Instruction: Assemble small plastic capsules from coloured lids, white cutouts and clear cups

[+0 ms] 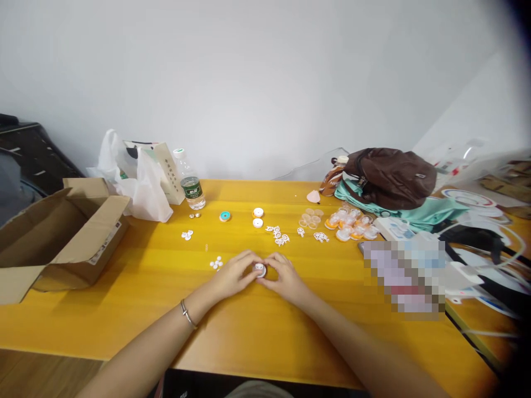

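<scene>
Both my hands meet at the middle of the yellow table [136, 287]. My left hand [234, 275] and my right hand [284, 276] pinch a small white round part [260, 269] between their fingertips, low over the tabletop. A bracelet sits on my left wrist. Small white flat pieces [216, 263] lie just left of my left hand. Beyond my hands lie two white and orange discs [258, 217], a teal disc [224, 216] and more white cut-out pieces [277, 235].
An open cardboard box [62, 237] stands at the left edge. A white plastic bag [136, 182], a carton and a water bottle [191, 182] stand at the back. Clear orange capsules [350, 224], a brown bag [390, 177] on teal cloth and papers crowd the right.
</scene>
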Tool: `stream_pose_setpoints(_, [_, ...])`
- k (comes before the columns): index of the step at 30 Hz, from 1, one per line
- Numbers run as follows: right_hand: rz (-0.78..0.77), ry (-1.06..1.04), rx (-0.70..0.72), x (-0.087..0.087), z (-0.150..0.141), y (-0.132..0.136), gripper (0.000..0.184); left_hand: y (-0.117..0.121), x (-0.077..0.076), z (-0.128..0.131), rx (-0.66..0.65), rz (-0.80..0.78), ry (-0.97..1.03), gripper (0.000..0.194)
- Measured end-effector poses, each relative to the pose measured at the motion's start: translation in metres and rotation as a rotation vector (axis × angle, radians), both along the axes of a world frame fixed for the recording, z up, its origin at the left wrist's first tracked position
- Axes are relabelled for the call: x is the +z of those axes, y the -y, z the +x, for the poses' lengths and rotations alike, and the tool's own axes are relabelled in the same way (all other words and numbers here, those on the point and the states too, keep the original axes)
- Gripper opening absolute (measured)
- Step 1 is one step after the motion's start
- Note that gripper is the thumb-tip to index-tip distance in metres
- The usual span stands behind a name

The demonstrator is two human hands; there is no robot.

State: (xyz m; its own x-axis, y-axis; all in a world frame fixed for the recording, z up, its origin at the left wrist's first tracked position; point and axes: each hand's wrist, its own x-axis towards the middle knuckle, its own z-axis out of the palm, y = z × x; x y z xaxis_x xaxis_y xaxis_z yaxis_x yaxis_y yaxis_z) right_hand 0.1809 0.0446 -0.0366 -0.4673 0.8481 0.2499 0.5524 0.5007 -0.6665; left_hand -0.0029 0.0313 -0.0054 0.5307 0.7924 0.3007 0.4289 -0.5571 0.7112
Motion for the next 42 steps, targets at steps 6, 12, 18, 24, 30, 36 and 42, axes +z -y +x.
stream_pose_setpoints(6, [-0.063,-0.053,0.089,0.006,0.007,-0.003,0.024,-0.026,0.004,0.003,0.124,-0.073,0.152,0.037])
stream_pose_setpoints(12, [-0.153,-0.064,0.223,0.014,0.017,-0.008,0.029,-0.094,0.021,0.043,0.020,0.138,-0.128,0.035])
stream_pose_setpoints(18, [-0.179,-0.063,0.264,0.016,0.020,-0.010,0.032,-0.149,0.020,0.109,-0.121,0.208,-0.230,0.039])
stream_pose_setpoints(24, [-0.172,-0.099,0.285,0.015,0.021,-0.010,0.031,-0.160,0.006,0.139,-0.146,0.213,-0.225,0.030])
stream_pose_setpoints(30, [-0.169,-0.091,0.257,0.018,0.020,-0.008,0.031,-0.151,0.020,0.122,-0.042,0.194,-0.105,0.025])
stream_pose_setpoints(36, [-0.356,-0.207,0.205,0.024,0.013,-0.002,0.027,-0.092,0.050,0.052,0.017,0.058,0.151,0.024])
stream_pose_setpoints(42, [-0.587,-0.434,0.258,0.050,0.002,0.006,0.027,-0.018,0.072,-0.008,0.038,-0.118,0.410,0.022])
